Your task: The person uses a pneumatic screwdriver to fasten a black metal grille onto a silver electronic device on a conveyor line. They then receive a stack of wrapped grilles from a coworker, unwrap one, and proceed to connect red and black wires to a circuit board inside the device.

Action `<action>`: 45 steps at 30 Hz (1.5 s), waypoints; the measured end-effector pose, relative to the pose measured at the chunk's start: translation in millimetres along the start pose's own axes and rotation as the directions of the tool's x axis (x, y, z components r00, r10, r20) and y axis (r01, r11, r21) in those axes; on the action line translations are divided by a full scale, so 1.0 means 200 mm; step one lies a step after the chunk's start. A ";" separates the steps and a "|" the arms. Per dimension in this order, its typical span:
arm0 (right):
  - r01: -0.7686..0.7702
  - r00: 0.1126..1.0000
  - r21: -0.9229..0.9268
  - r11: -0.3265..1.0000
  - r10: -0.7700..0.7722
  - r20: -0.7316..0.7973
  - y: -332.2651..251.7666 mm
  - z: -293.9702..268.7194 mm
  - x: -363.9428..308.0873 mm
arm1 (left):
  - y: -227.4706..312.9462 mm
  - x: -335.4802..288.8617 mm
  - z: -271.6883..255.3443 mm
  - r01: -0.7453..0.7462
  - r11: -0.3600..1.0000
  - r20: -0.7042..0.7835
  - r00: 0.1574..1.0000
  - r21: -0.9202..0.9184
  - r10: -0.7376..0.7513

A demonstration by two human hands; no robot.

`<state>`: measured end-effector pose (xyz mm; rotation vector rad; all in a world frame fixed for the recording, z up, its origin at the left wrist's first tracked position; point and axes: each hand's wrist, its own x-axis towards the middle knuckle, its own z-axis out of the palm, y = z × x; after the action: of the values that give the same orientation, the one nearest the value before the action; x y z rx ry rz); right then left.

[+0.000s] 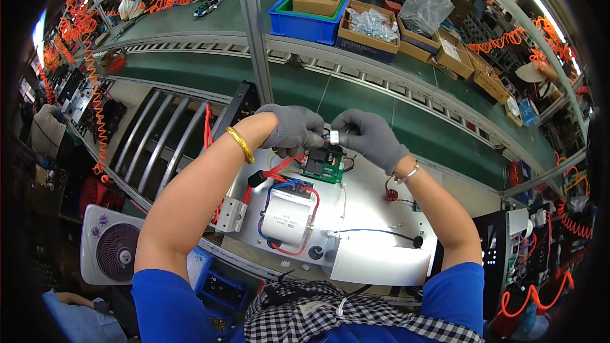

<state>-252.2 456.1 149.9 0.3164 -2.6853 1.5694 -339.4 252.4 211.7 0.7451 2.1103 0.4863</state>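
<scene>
Both hands wear grey knit gloves and meet above a green circuit board. Between them is a small white plug connector, pinched by the thumb and fingers of my right hand. My left hand is closed beside it, its fingertips on the thin dark wires at the plug; the fingers partly hide these wires. The board sits on a white metal panel. Nearer me on this panel are a white cylindrical component, ringed by red and blue wires, and a pale terminal block with red wires.
A green conveyor runs beyond the panel, behind a metal post. On the far shelf stand a blue crate and open cardboard boxes with bagged parts. A fan is at left, an opened black unit at right.
</scene>
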 end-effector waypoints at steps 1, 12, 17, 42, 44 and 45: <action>-0.034 0.999 0.006 0.999 0.034 -0.017 0.01 -0.01 -0.01 | 0.02 -0.01 0.00 0.033 0.999 0.001 0.999 -0.018 -0.033; -0.114 0.972 -0.067 0.991 0.097 -0.214 0.39 -0.02 -0.21 | -0.01 0.06 0.01 0.190 0.801 -0.162 0.980 0.568 -0.118; -0.097 0.968 -0.149 0.984 0.058 -0.242 0.41 0.01 -0.23 | -0.02 0.10 0.01 0.218 0.769 -0.095 0.975 0.601 -0.201; -0.019 0.977 -0.142 0.990 -0.012 -0.214 0.45 0.02 -0.21 | -0.05 0.20 0.03 0.227 0.823 -0.073 0.972 0.521 -0.223; -0.019 0.976 -0.150 0.988 -0.015 -0.217 0.44 0.02 -0.21 | -0.04 0.19 0.03 0.254 0.833 -0.077 0.965 0.492 -0.249; -0.021 0.976 -0.154 0.988 -0.013 -0.218 0.42 0.02 -0.21 | -0.03 0.18 0.03 0.284 0.843 -0.068 0.956 0.457 -0.285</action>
<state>-226.2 500.2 70.4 0.1260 -2.6157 1.2986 -354.0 271.7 183.6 0.6683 2.3121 -0.1954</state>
